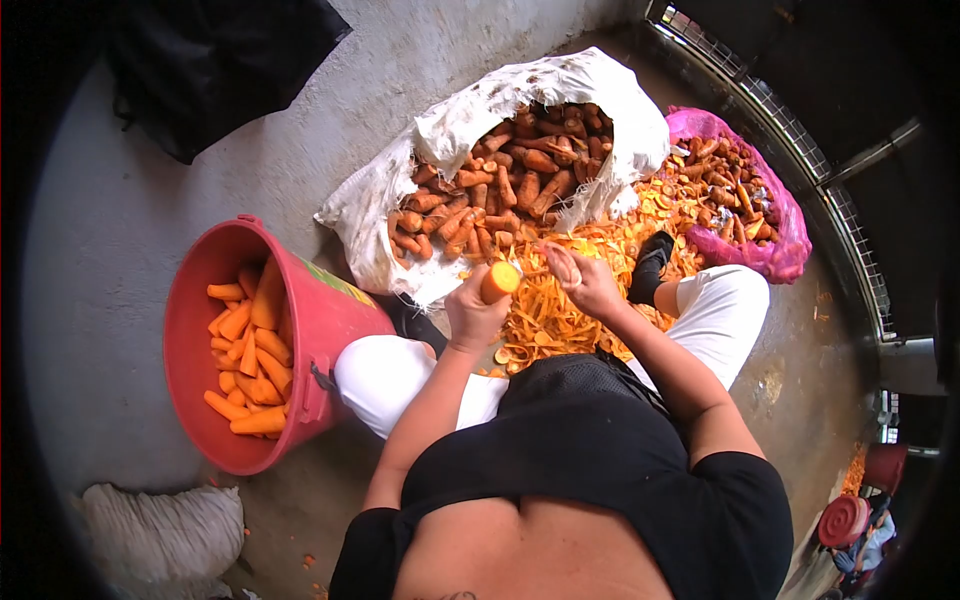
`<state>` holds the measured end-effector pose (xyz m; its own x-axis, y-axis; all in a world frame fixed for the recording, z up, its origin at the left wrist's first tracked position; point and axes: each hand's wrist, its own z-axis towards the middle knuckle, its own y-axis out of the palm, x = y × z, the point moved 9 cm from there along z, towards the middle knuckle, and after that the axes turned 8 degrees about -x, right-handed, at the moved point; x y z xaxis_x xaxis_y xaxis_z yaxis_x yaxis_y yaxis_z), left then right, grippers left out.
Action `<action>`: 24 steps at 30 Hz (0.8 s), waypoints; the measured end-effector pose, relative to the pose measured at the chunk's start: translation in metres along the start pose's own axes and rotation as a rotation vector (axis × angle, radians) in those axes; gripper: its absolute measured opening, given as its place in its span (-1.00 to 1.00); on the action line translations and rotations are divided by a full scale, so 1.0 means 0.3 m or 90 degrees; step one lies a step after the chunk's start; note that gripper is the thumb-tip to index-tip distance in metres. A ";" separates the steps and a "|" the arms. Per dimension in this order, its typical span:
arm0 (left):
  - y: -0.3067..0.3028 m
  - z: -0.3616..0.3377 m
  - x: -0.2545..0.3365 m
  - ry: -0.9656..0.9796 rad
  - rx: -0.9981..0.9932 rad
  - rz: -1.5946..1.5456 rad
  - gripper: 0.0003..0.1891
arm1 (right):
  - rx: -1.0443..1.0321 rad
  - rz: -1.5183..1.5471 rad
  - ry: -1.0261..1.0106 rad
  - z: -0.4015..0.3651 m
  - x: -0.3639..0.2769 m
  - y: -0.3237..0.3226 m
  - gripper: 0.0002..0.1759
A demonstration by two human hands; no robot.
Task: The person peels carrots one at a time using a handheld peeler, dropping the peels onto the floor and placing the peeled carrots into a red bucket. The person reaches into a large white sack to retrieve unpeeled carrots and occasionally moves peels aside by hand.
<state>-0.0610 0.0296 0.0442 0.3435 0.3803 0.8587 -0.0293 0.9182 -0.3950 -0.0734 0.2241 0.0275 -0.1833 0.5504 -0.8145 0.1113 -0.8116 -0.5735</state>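
My left hand [474, 312] is wrapped round a carrot [500, 281], whose cut, pale orange end faces up. To its right, my right hand [588, 282] is closed, with fingers curled around something too small and blurred to name. The two hands are apart, above a heap of orange peelings [550, 318] on the floor between the knees. Beyond them, a torn white sack [620, 110] lies open with many unpeeled carrots [535, 165] inside and spilling out.
A red bucket [335, 315] of peeled carrots [255, 345] stands at the left. At the right lies a pink bag [790, 240] of carrot pieces. A pale sack [165, 530] is at bottom left, a black bag [200, 70] at top left. Another person [875, 545] is far off, by red containers.
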 end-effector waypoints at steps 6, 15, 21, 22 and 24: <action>0.123 0.009 -0.198 -0.349 -0.187 -0.487 -0.78 | -0.016 0.480 0.279 -0.017 0.204 -0.022 -0.58; 0.182 -0.011 -0.240 -0.498 -0.233 -0.869 -0.52 | -0.307 -0.411 0.469 -0.199 0.602 -0.004 -0.36; 0.169 0.002 -0.232 -0.458 -0.174 -0.816 -0.55 | -0.359 -0.358 0.396 -0.130 0.547 0.093 -0.21; 0.174 0.001 -0.260 -0.452 -0.166 -0.799 -0.55 | -0.389 -0.381 0.398 -0.148 0.557 0.118 -0.21; 0.170 0.008 -0.304 -0.439 -0.147 -0.766 -0.55 | -0.469 -0.424 0.382 -0.200 0.573 0.171 -0.19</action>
<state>-0.0959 0.0422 -0.0536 -0.4781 -0.5764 0.6628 0.1245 0.7025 0.7007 -0.0407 0.2888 -0.1471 0.0514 0.9903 -0.1294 0.7454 -0.1243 -0.6550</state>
